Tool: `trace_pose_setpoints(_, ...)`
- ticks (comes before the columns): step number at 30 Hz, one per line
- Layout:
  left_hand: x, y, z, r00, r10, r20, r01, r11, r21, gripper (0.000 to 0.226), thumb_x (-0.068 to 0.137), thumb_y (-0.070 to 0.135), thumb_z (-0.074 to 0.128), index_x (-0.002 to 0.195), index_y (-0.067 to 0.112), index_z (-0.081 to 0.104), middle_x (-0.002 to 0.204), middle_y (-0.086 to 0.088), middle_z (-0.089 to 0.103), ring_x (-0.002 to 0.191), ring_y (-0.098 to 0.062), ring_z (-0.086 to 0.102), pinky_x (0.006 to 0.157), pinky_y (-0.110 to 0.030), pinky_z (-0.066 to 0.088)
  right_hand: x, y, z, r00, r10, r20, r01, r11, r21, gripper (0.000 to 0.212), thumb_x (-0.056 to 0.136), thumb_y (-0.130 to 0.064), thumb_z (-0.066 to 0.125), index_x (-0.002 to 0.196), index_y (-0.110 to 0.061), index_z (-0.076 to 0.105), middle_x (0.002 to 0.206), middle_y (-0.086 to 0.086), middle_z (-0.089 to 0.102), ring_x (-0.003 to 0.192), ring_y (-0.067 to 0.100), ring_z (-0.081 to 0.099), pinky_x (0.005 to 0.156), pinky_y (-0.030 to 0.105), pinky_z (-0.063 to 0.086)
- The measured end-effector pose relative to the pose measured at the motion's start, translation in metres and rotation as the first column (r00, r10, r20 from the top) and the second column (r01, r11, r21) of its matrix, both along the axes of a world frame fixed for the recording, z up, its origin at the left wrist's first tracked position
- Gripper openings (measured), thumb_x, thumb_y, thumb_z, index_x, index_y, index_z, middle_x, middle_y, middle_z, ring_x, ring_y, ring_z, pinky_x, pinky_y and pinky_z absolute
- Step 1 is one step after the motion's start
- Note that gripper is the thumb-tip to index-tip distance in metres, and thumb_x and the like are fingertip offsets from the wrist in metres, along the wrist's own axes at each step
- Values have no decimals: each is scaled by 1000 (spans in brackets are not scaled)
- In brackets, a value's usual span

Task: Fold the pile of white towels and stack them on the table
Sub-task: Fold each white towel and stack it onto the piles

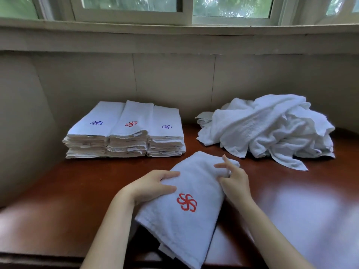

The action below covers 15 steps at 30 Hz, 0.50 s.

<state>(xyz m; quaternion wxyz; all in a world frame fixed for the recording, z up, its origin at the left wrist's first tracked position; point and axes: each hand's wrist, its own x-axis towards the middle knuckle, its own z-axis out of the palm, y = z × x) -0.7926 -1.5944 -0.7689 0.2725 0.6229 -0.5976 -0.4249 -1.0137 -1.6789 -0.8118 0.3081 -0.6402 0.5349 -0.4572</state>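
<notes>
Nearest you, at 6 o'clock, is one folded towel (186, 226), white with one red pinwheel emblem (186, 202) facing up, held between your two hands. Your left hand (153, 187) grips its left edge, fingers curled over the top. Your right hand (236, 183) holds the right edge near the far corner, with two fingers lifted straight and the rest tucked against the cloth. How firmly that hand pinches is hard to make out. The towel's near end runs past the front edge of the table (77, 191), and the bottom of the view cuts it off.

Farther back at 11 o'clock, three stacks of folded towels stand side by side, touching: the left stack (91, 131) shows a blue emblem on top, the middle stack (130, 133) a red one, the right stack (165, 136) a blue one. Their layers are too blurred to count.

At 1 o'clock lies one pile (272, 127) of crumpled white towels; their number is hidden in the folds.

At 12 o'clock, beyond the wall, a window (134, 2) is cut off by the top edge.
</notes>
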Motion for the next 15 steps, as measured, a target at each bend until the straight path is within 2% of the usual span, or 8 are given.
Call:
trace_pose_setpoints(2,6,2,12,997,64,-47,-68,994,-86,50,89,18,64,136,31,51,134,9,54,114,-8,58,104,-33,44,12,-10,21,1000,-3,5,4,995,-96,56,72,15,44,115,-14,66,126,-2,61,90,4,48,82,16,40)
trace_pose_setpoints(4,16,-2,29,988,113,-108,-130,978,-162,49,89,22,64,134,37,52,132,12,52,115,-10,57,101,-35,48,27,-28,50,999,27,-25,-31,981,-192,47,74,15,46,111,-7,68,131,-6,57,73,-2,46,67,8,36)
trace_pose_setpoints(6,31,-18,50,976,147,-164,-185,950,-251,47,90,23,64,132,38,53,129,14,53,113,-8,58,96,-32,51,47,-59,85,996,40,-84,-64,952,-300,42,75,14,49,106,-5,69,132,-4,57,70,-3,46,62,2,34)
trace_pose_setpoints(8,49,-51,76,963,177,-205,-243,898,-367,47,91,17,63,133,34,53,124,14,56,106,0,59,87,-18,52,72,-102,126,995,57,-85,-87,909,-408,38,73,16,50,92,-8,71,135,0,55,91,10,56,68,1,33)
trace_pose_setpoints(10,69,-98,104,941,210,-265,-313,840,-444,47,92,12,61,136,27,50,122,10,57,102,1,59,78,-11,51,101,-155,166,996,82,-44,-93,868,-488,40,72,16,49,92,-10,71,137,4,53,115,17,55,79,5,35)
trace_pose_setpoints(12,89,-151,116,891,270,-365,-414,813,-410,53,93,14,60,141,22,40,120,4,57,101,-12,62,73,-18,53,132,-209,186,991,123,49,-88,888,-451,40,75,12,49,105,-8,67,134,7,54,118,19,52,92,18,41)
trace_pose_setpoints(13,98,-175,115,849,334,-410,-478,817,-324,59,93,17,61,144,20,33,123,1,55,100,-18,63,72,-24,54,146,-235,184,982,147,119,-95,927,-363,41,78,10,51,113,-5,63,123,9,57,109,21,56,87,27,45)
trace_pose_setpoints(15,111,-211,96,801,486,-350,-547,831,-97,60,94,19,60,145,4,32,128,-13,54,98,-27,63,75,-32,52,171,-272,149,946,197,258,-193,980,-40,35,82,10,52,116,2,53,99,12,57,77,21,57,65,29,46)
